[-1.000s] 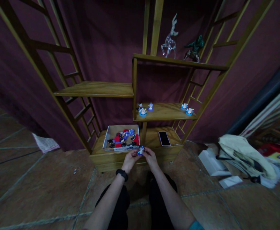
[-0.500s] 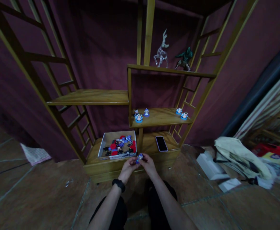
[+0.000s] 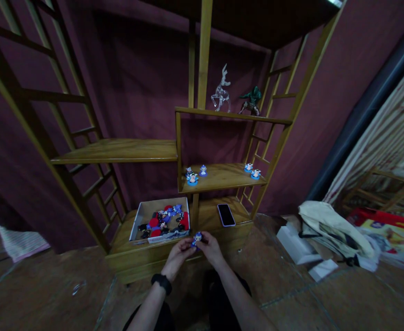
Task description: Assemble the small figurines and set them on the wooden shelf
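Between my two hands is a small purple-and-white figurine [image 3: 197, 238], held upright in front of the low shelf's edge. The fingers of my left hand [image 3: 178, 253] close on its lower left side. My right hand [image 3: 210, 247] pinches it from the right. Just behind my left hand stands an open cardboard box [image 3: 138, 221] of jumbled red, purple and black figurines [image 3: 164, 221]. On the middle shelf [image 3: 222, 177] are a similar purple figurine [image 3: 203, 170], a dark one beside it, and pink-and-white figurines [image 3: 193, 179] on blue bases, one at the left and two at the right [image 3: 255, 174].
A phone [image 3: 226, 215] lies on the low shelf, right of the box. Higher up stand a clear deer ornament [image 3: 222, 92] and a dark green figure [image 3: 251, 100]. White boxes [image 3: 297, 246] and a cream cloth bag [image 3: 329, 225] are on the floor at right.
The view has shifted, so the shelves appear lower and further left. Both hands still hold the purple figurine, which looks slightly tilted compared with before.
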The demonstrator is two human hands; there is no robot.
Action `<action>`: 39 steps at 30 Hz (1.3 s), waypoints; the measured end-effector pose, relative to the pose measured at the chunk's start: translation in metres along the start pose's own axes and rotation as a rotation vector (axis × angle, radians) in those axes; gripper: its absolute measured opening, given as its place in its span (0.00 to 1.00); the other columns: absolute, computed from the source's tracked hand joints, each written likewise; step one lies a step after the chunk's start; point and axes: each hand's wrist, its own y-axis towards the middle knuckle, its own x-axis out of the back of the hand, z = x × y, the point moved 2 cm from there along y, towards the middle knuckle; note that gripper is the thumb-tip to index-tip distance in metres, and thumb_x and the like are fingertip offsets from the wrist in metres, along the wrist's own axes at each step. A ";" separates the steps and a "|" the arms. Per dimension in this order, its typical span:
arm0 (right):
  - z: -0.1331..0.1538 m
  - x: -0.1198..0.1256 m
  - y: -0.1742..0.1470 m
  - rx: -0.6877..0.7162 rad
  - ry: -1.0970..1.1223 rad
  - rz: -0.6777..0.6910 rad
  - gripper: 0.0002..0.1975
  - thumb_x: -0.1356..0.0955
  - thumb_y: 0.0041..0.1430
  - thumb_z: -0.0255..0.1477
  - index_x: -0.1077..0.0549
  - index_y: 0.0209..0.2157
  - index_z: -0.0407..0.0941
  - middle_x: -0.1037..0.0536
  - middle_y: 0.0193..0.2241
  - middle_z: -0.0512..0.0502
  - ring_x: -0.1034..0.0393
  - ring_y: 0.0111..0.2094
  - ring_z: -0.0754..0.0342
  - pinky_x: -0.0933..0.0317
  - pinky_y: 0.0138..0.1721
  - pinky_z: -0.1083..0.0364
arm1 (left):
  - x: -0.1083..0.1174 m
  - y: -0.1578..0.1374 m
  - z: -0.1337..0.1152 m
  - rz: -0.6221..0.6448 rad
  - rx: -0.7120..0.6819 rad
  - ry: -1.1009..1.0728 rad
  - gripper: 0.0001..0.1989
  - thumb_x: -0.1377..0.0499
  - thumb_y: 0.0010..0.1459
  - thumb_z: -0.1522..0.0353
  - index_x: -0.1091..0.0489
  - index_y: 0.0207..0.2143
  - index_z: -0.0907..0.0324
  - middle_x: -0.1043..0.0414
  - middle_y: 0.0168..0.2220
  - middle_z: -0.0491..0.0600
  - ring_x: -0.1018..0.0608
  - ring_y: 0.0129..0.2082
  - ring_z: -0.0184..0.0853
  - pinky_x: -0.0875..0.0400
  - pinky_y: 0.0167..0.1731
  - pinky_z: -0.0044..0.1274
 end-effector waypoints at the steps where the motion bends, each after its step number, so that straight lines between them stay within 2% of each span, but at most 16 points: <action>1: 0.001 0.000 0.000 -0.001 0.011 0.002 0.12 0.30 0.42 0.29 0.26 0.33 0.46 0.23 0.30 0.49 0.29 0.33 0.51 0.37 0.39 0.52 | 0.000 0.000 0.000 0.005 -0.006 -0.009 0.19 0.34 0.42 0.65 0.29 0.39 0.61 0.24 0.33 0.49 0.25 0.33 0.32 0.34 0.37 0.24; 4: 0.005 0.001 -0.001 -0.004 0.066 0.001 0.13 0.29 0.40 0.29 0.26 0.34 0.47 0.23 0.31 0.50 0.29 0.34 0.51 0.37 0.41 0.51 | -0.002 -0.002 -0.001 0.003 -0.002 -0.042 0.19 0.33 0.42 0.67 0.29 0.39 0.61 0.24 0.33 0.50 0.25 0.34 0.32 0.34 0.39 0.24; 10: 0.009 0.001 -0.007 -0.069 0.200 -0.031 0.16 0.27 0.38 0.31 0.25 0.34 0.46 0.22 0.33 0.48 0.30 0.37 0.51 0.39 0.44 0.51 | -0.003 -0.004 0.000 -0.025 0.048 -0.171 0.22 0.32 0.40 0.69 0.29 0.41 0.63 0.25 0.35 0.52 0.25 0.33 0.32 0.33 0.36 0.23; 15: 0.010 0.000 -0.016 -0.161 0.270 -0.011 0.16 0.28 0.40 0.32 0.25 0.35 0.45 0.23 0.34 0.47 0.30 0.35 0.52 0.36 0.37 0.53 | -0.001 -0.004 0.003 -0.054 -0.016 -0.203 0.21 0.33 0.42 0.69 0.30 0.41 0.64 0.25 0.36 0.53 0.24 0.35 0.34 0.33 0.39 0.26; 19: 0.012 0.000 -0.020 -0.186 0.317 -0.004 0.17 0.27 0.39 0.31 0.25 0.36 0.45 0.23 0.33 0.48 0.30 0.33 0.54 0.36 0.34 0.55 | -0.002 -0.004 0.002 -0.058 -0.141 0.018 0.20 0.36 0.45 0.69 0.32 0.43 0.63 0.26 0.38 0.53 0.24 0.37 0.35 0.32 0.43 0.31; 22: 0.012 0.001 -0.020 -0.195 0.289 -0.027 0.17 0.28 0.38 0.30 0.25 0.35 0.45 0.23 0.32 0.48 0.30 0.33 0.54 0.36 0.34 0.55 | -0.005 -0.008 -0.002 -0.100 -0.246 0.362 0.19 0.40 0.48 0.70 0.33 0.45 0.60 0.27 0.40 0.52 0.25 0.38 0.35 0.31 0.43 0.31; 24: 0.010 0.002 -0.019 -0.206 0.257 -0.045 0.16 0.28 0.37 0.28 0.25 0.34 0.45 0.23 0.32 0.49 0.31 0.32 0.54 0.36 0.33 0.55 | -0.008 -0.014 -0.007 -0.111 -0.310 0.640 0.18 0.42 0.50 0.71 0.33 0.46 0.57 0.30 0.45 0.51 0.27 0.43 0.37 0.33 0.46 0.30; 29: 0.003 0.005 -0.019 -0.205 0.236 -0.052 0.16 0.30 0.37 0.27 0.26 0.34 0.47 0.23 0.34 0.49 0.31 0.34 0.53 0.36 0.34 0.55 | -0.017 -0.024 -0.013 -0.094 -0.344 1.074 0.20 0.49 0.56 0.72 0.39 0.52 0.53 0.34 0.49 0.50 0.28 0.46 0.36 0.33 0.45 0.27; 34: -0.001 0.008 -0.019 -0.229 0.283 -0.065 0.17 0.30 0.36 0.25 0.26 0.34 0.47 0.23 0.33 0.49 0.30 0.34 0.52 0.36 0.34 0.54 | -0.023 -0.026 -0.013 -0.076 -0.369 1.238 0.22 0.51 0.58 0.72 0.45 0.56 0.54 0.36 0.49 0.51 0.30 0.47 0.37 0.34 0.46 0.28; 39: -0.002 0.007 -0.019 -0.266 0.310 -0.063 0.17 0.31 0.34 0.24 0.27 0.33 0.46 0.23 0.31 0.49 0.30 0.33 0.53 0.38 0.33 0.55 | -0.023 -0.027 -0.016 -0.041 -0.401 1.228 0.20 0.51 0.59 0.71 0.42 0.54 0.55 0.35 0.48 0.53 0.29 0.46 0.38 0.35 0.47 0.30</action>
